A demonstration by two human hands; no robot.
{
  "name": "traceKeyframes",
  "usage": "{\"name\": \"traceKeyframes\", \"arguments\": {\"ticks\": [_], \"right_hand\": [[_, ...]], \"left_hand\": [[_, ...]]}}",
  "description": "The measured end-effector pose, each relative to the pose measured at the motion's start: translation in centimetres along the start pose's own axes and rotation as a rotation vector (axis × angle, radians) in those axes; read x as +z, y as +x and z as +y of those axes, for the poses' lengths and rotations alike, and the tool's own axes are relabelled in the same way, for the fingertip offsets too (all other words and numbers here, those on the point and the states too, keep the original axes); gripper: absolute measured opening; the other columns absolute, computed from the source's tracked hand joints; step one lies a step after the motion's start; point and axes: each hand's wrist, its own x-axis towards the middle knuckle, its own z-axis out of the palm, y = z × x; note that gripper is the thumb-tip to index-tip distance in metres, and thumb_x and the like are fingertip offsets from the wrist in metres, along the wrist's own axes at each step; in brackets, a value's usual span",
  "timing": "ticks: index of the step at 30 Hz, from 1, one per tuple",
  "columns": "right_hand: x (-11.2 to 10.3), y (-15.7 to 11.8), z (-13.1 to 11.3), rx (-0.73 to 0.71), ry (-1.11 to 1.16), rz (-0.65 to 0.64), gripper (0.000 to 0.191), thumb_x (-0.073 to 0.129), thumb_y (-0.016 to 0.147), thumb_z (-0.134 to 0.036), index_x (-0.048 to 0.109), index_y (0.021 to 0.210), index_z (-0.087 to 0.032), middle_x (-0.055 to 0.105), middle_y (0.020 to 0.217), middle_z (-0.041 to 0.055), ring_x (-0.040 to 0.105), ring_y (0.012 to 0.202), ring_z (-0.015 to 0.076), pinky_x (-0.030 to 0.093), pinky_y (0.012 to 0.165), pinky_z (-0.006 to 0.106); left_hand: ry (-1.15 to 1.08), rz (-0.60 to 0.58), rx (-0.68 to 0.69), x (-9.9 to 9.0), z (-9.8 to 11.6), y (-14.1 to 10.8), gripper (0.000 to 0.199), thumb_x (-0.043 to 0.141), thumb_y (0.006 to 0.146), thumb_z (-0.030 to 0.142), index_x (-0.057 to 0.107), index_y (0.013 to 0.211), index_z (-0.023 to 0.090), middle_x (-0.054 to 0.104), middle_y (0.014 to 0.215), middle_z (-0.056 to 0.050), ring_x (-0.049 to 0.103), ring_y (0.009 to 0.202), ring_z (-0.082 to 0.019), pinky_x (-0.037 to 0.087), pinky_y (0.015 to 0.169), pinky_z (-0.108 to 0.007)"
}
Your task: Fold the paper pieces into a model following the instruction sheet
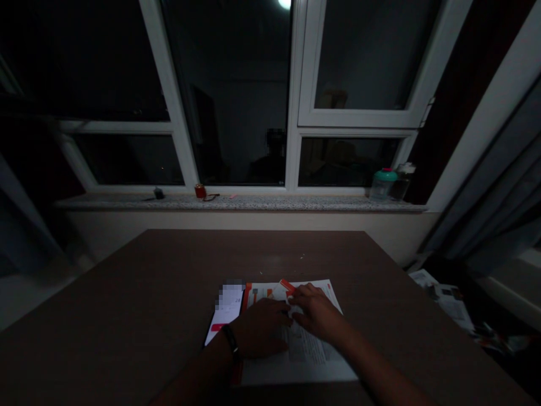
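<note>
A printed sheet or booklet (257, 369) with orange and white print lies on the brown table. On top of it, a small folded piece of paper with an orange edge (287, 285) points up and away from me. My left hand (260, 327), with a dark band on its wrist, rests over the sheet, thumb held apart and fingers reaching toward the folded paper. My right hand (315, 310) has curled fingers pressed on the folded paper's right side; the exact hold is partly hidden. The fingertips of both hands nearly meet.
A lit phone (228, 307) lies left of the sheet. White scraps (302, 256) dot the table (169, 270). A red container (200, 190), a small dark bottle (158, 193) and a green-lidded jar (384, 183) stand on the windowsill. Papers (448, 299) lie beyond the table's right edge.
</note>
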Motion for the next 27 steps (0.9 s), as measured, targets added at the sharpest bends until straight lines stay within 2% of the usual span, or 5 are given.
{"name": "traceKeyframes", "arguments": {"ticks": [8, 18, 27], "right_hand": [[0.69, 0.27, 0.45, 0.07, 0.027, 0.036, 0.033, 0.068, 0.077, -0.024, 0.068, 0.11, -0.026, 0.062, 0.112, 0.0042, 0.052, 0.107, 0.0236, 0.036, 0.093, 0.036], [0.39, 0.27, 0.53, 0.017, 0.038, 0.061, 0.026, 0.065, 0.078, -0.019, 0.069, 0.103, -0.025, 0.065, 0.105, 0.0031, 0.054, 0.106, 0.0224, 0.035, 0.093, 0.035], [0.96, 0.24, 0.72, 0.06, 0.081, 0.085, 0.033, 0.066, 0.074, -0.018, 0.066, 0.106, -0.027, 0.063, 0.11, 0.0025, 0.054, 0.11, 0.0225, 0.036, 0.093, 0.035]], "left_hand": [[0.008, 0.001, 0.0, 0.31, -0.28, 0.04, 0.041, 0.074, 0.078, 0.033, 0.061, 0.116, 0.025, 0.054, 0.134, -0.007, 0.054, 0.118, -0.029, 0.041, 0.101, -0.046], [0.017, 0.006, 0.018, 0.02, -0.13, 0.08, 0.032, 0.074, 0.078, 0.031, 0.064, 0.108, 0.026, 0.06, 0.127, -0.004, 0.057, 0.112, -0.026, 0.043, 0.099, -0.042], [-0.006, 0.0, 0.008, 0.02, -0.18, 0.07, 0.031, 0.074, 0.077, 0.028, 0.065, 0.106, 0.026, 0.06, 0.127, -0.002, 0.057, 0.112, -0.026, 0.042, 0.099, -0.041]]}}
